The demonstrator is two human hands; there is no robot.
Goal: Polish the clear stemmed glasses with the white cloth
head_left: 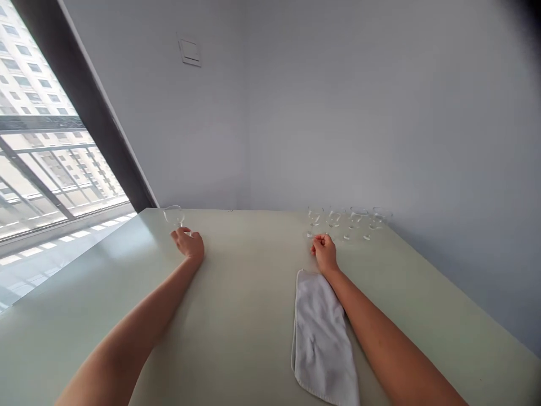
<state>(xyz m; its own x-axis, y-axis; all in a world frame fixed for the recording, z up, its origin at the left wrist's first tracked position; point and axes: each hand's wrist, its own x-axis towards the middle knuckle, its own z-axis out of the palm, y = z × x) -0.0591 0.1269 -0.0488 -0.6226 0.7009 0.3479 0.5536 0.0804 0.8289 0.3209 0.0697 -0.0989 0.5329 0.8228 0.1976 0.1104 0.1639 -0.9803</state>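
Far left on the table, my left hand (189, 243) is closed around the lower part of a clear stemmed glass (174, 216). The bowl rises above my fingers, and the stem and foot are mostly hidden. Over on the right, my right hand (324, 252) rests with curled fingers, and I see nothing in them. It lies just in front of the nearest stemmed glass (313, 217) of a row; whether it touches the foot I cannot tell. A folded grey cloth (322, 338) lies beside my right forearm.
Several clear stemmed glasses, one of them here (358, 217), stand upright along the far right of the pale table (249, 293). Behind are grey walls (321, 113) with a switch plate (190, 52). A window (38, 169) is at the left.
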